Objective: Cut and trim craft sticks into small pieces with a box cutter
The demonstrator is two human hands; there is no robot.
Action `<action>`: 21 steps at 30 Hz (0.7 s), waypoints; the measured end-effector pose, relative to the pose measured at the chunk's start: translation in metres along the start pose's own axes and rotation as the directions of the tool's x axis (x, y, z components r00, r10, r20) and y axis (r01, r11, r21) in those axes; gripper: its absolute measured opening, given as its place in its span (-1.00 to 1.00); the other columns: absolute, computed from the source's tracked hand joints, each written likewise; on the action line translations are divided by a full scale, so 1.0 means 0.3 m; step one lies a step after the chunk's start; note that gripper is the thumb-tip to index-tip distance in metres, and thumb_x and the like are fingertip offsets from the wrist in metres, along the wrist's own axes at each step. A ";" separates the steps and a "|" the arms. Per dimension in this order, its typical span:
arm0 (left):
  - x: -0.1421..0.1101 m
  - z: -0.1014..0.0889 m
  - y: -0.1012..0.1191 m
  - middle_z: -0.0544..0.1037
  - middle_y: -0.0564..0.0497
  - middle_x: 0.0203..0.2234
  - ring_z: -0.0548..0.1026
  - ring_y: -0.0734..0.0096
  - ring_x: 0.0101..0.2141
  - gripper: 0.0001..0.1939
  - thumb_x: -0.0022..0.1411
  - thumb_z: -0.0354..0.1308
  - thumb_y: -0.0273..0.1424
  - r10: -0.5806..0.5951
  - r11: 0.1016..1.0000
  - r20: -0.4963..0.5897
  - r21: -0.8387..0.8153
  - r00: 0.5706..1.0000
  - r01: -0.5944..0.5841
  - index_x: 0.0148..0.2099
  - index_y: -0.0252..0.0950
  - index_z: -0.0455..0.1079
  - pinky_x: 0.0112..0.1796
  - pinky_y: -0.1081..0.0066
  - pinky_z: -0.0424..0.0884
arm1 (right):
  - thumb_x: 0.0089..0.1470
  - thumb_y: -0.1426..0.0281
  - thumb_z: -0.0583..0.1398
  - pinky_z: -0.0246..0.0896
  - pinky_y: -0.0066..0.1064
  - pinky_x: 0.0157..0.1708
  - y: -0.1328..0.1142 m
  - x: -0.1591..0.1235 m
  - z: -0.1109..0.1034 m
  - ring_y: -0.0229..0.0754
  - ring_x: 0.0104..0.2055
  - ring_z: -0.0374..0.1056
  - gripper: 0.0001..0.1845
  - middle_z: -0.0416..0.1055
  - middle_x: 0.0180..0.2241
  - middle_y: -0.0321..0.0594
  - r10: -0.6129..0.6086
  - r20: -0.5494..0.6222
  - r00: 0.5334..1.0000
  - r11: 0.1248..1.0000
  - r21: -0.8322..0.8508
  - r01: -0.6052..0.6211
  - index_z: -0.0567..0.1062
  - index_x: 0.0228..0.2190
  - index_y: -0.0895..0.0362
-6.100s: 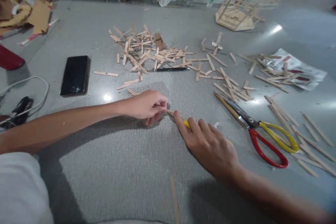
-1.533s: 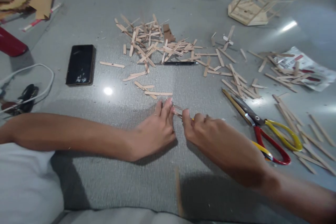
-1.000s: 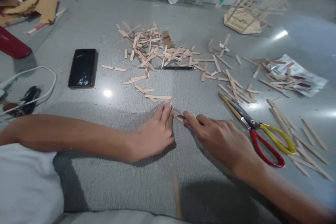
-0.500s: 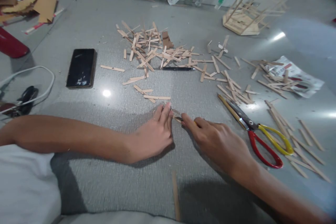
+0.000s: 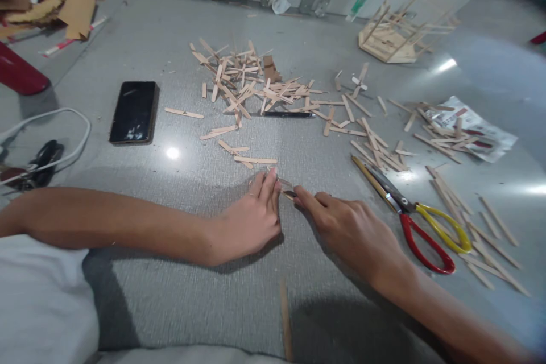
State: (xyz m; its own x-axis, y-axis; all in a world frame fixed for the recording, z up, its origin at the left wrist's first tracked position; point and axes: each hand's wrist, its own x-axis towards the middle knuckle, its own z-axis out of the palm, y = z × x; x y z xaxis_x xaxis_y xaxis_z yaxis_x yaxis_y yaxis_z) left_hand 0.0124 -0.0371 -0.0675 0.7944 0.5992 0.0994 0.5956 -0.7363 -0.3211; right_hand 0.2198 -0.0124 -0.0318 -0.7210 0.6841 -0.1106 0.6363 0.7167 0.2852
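Note:
My left hand [image 5: 256, 210] is closed, its fingertips pressed down on a wooden craft stick [image 5: 286, 195] against the grey table. Only a short end of that stick shows beside the fingers. My right hand [image 5: 347, 227] is wrapped round what looks like a utility knife [image 5: 290, 193]; its short blade points left toward my left fingertips, and the handle is hidden in the palm. Just beyond my left fingertips lie a loose craft stick [image 5: 256, 160] and a few crossed ones [image 5: 232, 151].
Scissors [image 5: 403, 202] with red and yellow handles lie right of my right hand. Farther back are a pile of craft sticks [image 5: 239, 77], a black pen [image 5: 290, 115], a phone [image 5: 133, 112], a silver packet [image 5: 478, 125] and a wooden stick frame [image 5: 388, 45]. A white cable [image 5: 85, 131] runs at left.
The view has shifted slightly, so the things at right sit a little farther left. Both hands keep nearly the same position and hold.

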 end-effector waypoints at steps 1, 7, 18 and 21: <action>0.000 0.001 0.000 0.46 -0.48 0.14 0.35 -0.40 0.22 -0.39 0.29 0.17 -0.27 0.002 1.000 0.002 0.000 1.000 -0.002 0.20 -0.71 0.41 0.18 -0.15 0.28 | 0.31 0.57 0.06 0.00 -0.40 -0.55 0.000 0.000 0.000 -0.21 -0.50 0.47 -0.66 0.52 -0.43 -0.22 0.004 0.001 1.000 1.000 -0.001 -0.004 0.45 0.07 0.20; 0.003 0.006 0.002 0.46 -0.50 0.12 0.36 -0.40 0.21 -0.38 0.30 0.17 -0.27 -0.012 1.000 -0.009 0.006 1.000 0.012 0.20 -0.75 0.39 0.18 -0.13 0.28 | 0.24 0.61 0.11 0.04 -0.39 -0.55 -0.005 0.000 -0.012 -0.18 -0.50 0.47 -0.65 0.50 -0.45 -0.23 -0.020 -0.027 0.999 0.999 -0.047 0.018 0.48 0.03 0.23; -0.001 0.012 0.005 0.46 -0.55 0.12 0.35 -0.45 0.21 -0.40 0.29 0.18 -0.28 -0.006 1.000 -0.029 -0.016 1.000 0.006 0.17 -0.76 0.42 0.18 -0.20 0.23 | 0.22 0.62 0.13 0.06 -0.38 -0.55 -0.007 0.000 -0.010 -0.19 -0.53 0.44 -0.65 0.48 -0.48 -0.25 -0.020 -0.017 1.000 0.998 -0.053 0.019 0.51 0.00 0.20; 0.001 0.013 0.004 0.46 -0.55 0.12 0.34 -0.44 0.22 -0.40 0.30 0.18 -0.29 -0.011 1.000 -0.031 -0.016 0.999 0.011 0.17 -0.76 0.42 0.18 -0.18 0.24 | 0.20 0.63 0.13 0.08 -0.39 -0.55 -0.012 0.001 -0.014 -0.18 -0.53 0.45 -0.63 0.49 -0.48 -0.23 -0.033 -0.035 0.999 0.996 -0.080 0.030 0.52 0.01 0.22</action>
State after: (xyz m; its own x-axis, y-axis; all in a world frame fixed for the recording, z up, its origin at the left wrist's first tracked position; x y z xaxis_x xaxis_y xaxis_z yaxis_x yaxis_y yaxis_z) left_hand 0.0129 -0.0367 -0.0716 0.7910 0.5975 0.1320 0.6059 -0.7346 -0.3054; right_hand 0.2161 -0.0153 -0.0290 -0.7506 0.6551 -0.0863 0.5906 0.7237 0.3569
